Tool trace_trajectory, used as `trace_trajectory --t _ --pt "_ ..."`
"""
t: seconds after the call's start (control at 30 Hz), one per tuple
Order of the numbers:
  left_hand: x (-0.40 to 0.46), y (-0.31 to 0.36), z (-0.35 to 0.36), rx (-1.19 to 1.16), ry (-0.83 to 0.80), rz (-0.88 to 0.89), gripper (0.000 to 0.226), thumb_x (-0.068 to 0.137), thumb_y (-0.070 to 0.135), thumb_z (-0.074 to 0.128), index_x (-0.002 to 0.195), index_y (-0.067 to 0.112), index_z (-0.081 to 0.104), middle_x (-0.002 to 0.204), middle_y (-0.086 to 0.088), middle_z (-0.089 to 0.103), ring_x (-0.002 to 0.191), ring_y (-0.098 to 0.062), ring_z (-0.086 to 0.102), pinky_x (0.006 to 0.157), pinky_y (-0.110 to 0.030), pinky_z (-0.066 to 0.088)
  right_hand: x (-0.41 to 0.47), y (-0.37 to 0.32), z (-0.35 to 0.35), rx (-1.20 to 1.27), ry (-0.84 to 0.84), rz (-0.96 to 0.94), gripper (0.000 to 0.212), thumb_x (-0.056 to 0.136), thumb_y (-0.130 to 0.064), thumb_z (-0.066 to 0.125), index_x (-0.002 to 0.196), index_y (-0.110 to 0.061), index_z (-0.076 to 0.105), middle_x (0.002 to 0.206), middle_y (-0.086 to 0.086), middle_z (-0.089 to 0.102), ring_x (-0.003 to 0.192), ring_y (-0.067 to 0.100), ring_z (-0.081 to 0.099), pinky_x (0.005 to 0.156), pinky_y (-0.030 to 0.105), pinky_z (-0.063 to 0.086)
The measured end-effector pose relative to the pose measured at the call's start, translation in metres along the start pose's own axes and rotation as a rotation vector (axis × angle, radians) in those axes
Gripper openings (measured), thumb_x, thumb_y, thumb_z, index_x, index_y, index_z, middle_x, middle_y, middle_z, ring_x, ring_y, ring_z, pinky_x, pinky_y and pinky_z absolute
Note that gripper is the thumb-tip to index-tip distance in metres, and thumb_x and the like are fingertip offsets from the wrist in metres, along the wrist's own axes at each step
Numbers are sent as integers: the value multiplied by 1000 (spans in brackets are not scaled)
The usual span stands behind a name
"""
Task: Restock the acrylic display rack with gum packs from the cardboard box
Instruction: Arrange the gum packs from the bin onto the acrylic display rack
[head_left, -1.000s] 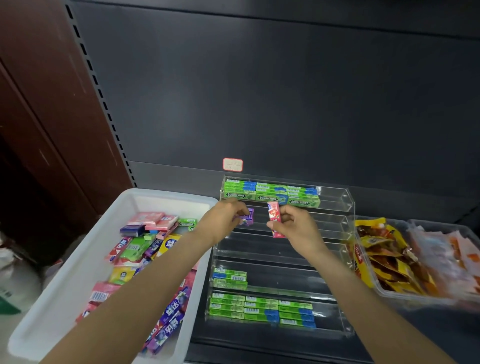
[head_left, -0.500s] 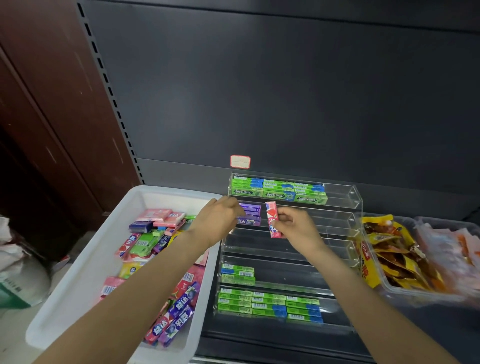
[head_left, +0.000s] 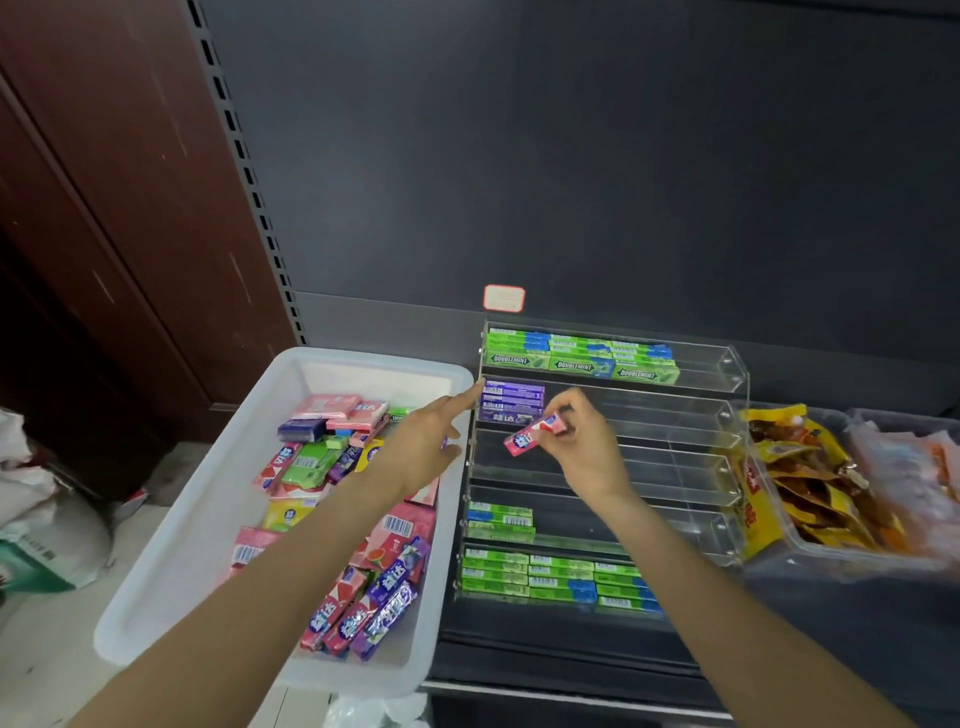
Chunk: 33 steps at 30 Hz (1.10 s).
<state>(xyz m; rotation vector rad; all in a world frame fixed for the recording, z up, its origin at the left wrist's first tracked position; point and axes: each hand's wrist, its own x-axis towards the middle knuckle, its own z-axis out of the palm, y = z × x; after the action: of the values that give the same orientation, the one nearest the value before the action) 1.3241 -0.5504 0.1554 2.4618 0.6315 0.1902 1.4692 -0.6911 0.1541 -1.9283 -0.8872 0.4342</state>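
A clear acrylic rack (head_left: 727, 410) with several tiers stands on the dark shelf. Green gum packs (head_left: 576, 358) fill its top tier and its two lowest tiers. A stack of purple gum packs (head_left: 511, 402) sits at the left end of the second tier. My right hand (head_left: 587, 447) pinches a pink gum pack (head_left: 532, 435), tilted, in front of the third tier. My left hand (head_left: 423, 441) is open beside the rack's left wall, forefinger stretched toward the purple stack. A white bin (head_left: 208, 509) of mixed gum packs (head_left: 374, 587) lies to the left.
A clear tub (head_left: 831, 556) of yellow and orange snack bags stands right of the rack. A small red-edged price tag (head_left: 504, 298) hangs on the shelf's back panel. Brown wall panels and white bags on the floor are at the far left.
My left hand let go of the purple packs, which now rest in the second tier, and drew back leftward. My right hand turned the pink pack from upright to slanted.
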Motion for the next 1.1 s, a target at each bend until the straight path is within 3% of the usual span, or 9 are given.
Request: trace_trajectory --t 0.17,0.23,0.47,0.57,0.7,0.87,1.1 --pt "-4 1 3 -57 -6 -32 82 89 -4 53 148 39 14 144 3 42 101 -7 62 81 -21 49 -8 7 17 -164 -123 8 21 85 -6 65 91 -19 50 100 5 68 95 18 63 68 24 48" --pt "-4 0 4 -110 -8 -30 80 89 -4 51 148 37 16 145 3 41 100 -7 62 81 -22 51 -8 5 18 -231 -175 4 20 86 -5 63 102 -16 58 106 4 67 97 18 62 73 20 44" --pt "-5 -1 6 -242 1 -49 76 90 -2 49 147 39 19 144 8 43 99 -8 62 81 -29 57 -7 -2 21 -468 -295 -119 22 89 -15 61 109 -15 70 108 0 70 100 15 62 89 28 48" --pt "-6 0 5 -249 -6 -58 76 91 -2 49 147 38 19 144 8 43 101 -10 62 82 -33 57 -9 -1 22 -507 -316 -129 24 90 -19 61 113 -16 68 111 1 68 100 14 62 89 27 48" --pt "-7 4 6 -246 10 -68 75 91 -2 50 147 38 20 142 6 45 101 -10 61 81 -31 57 -11 1 26 -576 -300 -169 26 90 -16 60 115 -18 66 113 1 67 104 17 59 90 33 49" --pt "-6 11 6 -196 51 -74 72 91 2 52 148 34 21 137 1 50 97 -8 58 82 -26 51 -12 -2 28 -680 -301 -233 25 92 -15 57 115 -18 65 111 2 65 103 19 58 85 30 47" --pt "-29 -4 -8 -160 197 -80 43 89 0 51 128 15 54 124 -5 59 96 -13 60 80 -13 40 -19 -25 37 -613 -236 -313 32 92 -19 57 124 -19 59 121 -1 60 112 16 51 93 29 43"
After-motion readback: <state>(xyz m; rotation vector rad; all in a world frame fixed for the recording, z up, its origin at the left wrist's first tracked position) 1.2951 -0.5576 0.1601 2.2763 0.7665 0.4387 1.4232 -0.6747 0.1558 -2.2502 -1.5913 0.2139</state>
